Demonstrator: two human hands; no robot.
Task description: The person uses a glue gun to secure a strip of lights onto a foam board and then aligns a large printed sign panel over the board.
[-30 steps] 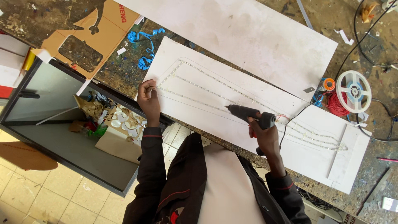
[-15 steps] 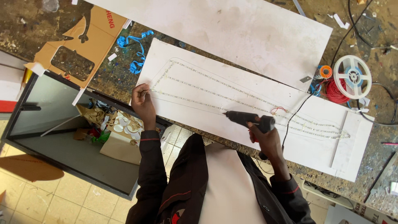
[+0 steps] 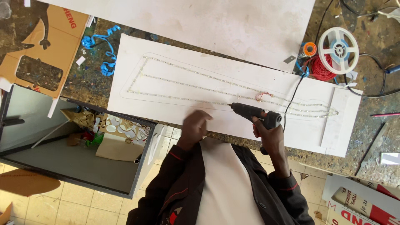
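Note:
My right hand (image 3: 267,135) grips a black glue gun (image 3: 254,113) with its nozzle pointing left onto a long white board (image 3: 166,104). The tip sits at the lower run of a thin light strip (image 3: 187,83) laid out in a long loop on that board. A black cord (image 3: 296,89) trails from the gun across the board. My left hand (image 3: 194,127), blurred, hovers over the near edge of the board just left of the nozzle, fingers loosely curled and holding nothing.
A second white sheet (image 3: 208,21) lies beyond the board. A white reel (image 3: 338,45) and red wire spool (image 3: 320,68) sit at the right. Blue ribbon (image 3: 102,46) and cut cardboard (image 3: 41,54) lie at the left. A dark open box (image 3: 71,141) with scraps stands below the bench.
My left hand left the board's left end and swept right, toward the glue gun's nozzle. The glue gun has stayed at about the same place on the strip.

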